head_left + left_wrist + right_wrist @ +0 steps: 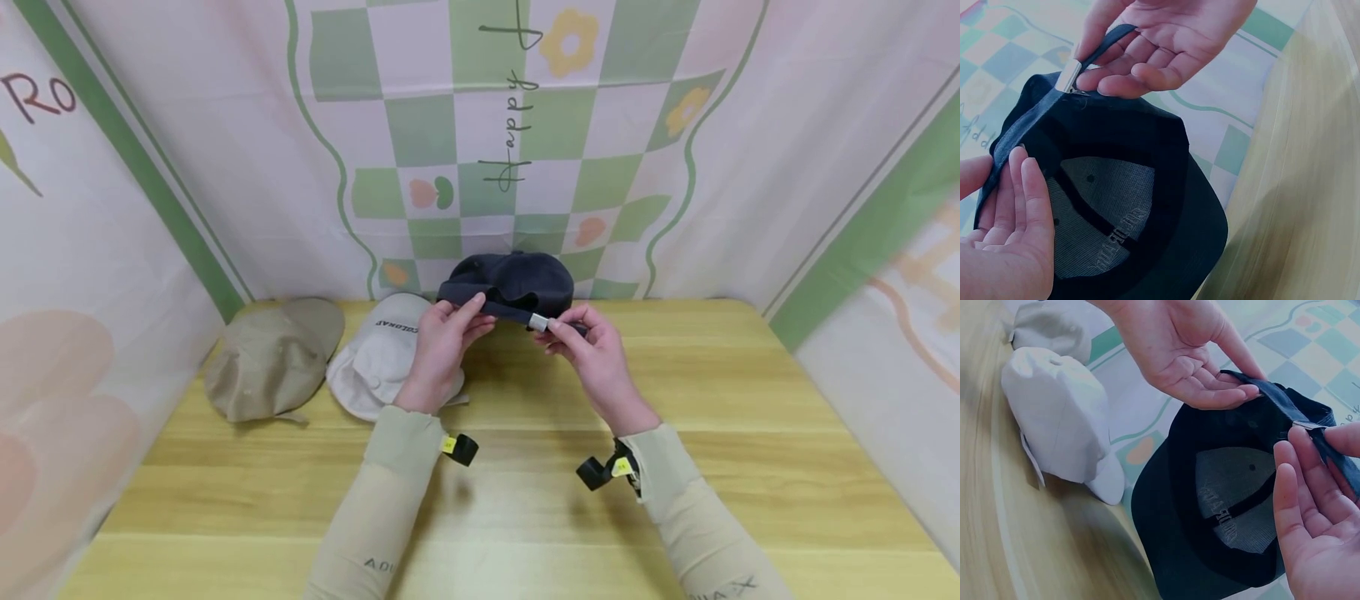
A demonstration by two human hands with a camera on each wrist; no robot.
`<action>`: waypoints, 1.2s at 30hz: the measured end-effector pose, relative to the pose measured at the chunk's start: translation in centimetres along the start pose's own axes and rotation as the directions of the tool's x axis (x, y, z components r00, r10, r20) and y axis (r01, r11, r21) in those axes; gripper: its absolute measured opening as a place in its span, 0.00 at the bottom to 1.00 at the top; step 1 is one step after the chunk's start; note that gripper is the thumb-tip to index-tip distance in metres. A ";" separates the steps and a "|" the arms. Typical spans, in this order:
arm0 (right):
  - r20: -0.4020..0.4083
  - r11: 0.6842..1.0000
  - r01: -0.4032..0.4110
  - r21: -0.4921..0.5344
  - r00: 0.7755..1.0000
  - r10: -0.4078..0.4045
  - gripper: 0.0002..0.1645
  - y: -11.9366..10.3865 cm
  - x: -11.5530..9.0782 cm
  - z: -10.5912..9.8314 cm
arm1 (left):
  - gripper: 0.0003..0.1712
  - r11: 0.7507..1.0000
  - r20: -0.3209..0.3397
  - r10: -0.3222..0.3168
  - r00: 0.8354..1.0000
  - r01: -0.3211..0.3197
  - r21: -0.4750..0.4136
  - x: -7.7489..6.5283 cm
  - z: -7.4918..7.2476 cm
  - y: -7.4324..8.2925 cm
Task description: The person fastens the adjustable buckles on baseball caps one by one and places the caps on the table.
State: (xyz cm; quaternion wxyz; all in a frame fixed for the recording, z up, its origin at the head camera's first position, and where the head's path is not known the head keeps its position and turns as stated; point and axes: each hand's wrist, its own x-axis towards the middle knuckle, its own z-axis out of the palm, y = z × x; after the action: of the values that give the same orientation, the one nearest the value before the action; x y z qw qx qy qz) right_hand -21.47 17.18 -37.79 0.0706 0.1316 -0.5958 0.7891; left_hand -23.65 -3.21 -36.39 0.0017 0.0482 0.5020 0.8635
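Note:
A dark navy baseball cap is held up near the back wall, its back strap towards me. My left hand pinches the strap on the left between thumb and fingers. At the metal buckle, my right hand pinches the strap, whose loose end passes under the thumb in the left wrist view. Seen from the right wrist, the cap's opening faces the camera, showing a mesh-like lining with embroidery showing through from behind.
On the left of the wooden table lie a beige cap and an off-white cap with dark lettering. The off-white one is partly behind my left hand. A patterned cloth hangs along the back.

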 end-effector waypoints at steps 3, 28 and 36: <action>0.010 1.000 -0.020 -0.020 1.000 0.021 0.01 0.0 0.0 -0.1 | 0.05 1.000 0.003 0.002 1.000 -0.002 0.001 0.0 0.1 0.0; -0.115 0.993 0.025 -0.114 0.993 -0.038 0.09 0.1 0.0 -0.1 | 0.07 1.000 0.002 0.010 1.000 -0.010 0.013 -0.3 0.8 -0.5; -0.076 0.999 -0.034 0.028 0.996 0.036 0.06 0.4 -0.1 0.2 | 0.06 1.000 0.021 0.002 1.000 -0.003 0.030 -0.2 0.8 -0.7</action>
State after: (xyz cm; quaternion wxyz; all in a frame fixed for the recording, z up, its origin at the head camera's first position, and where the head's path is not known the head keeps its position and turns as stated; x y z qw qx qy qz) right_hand -21.47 16.88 -38.18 0.0776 0.0916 -0.5843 0.8026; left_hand -23.40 -2.22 -36.59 0.0053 0.0580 0.5150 0.8552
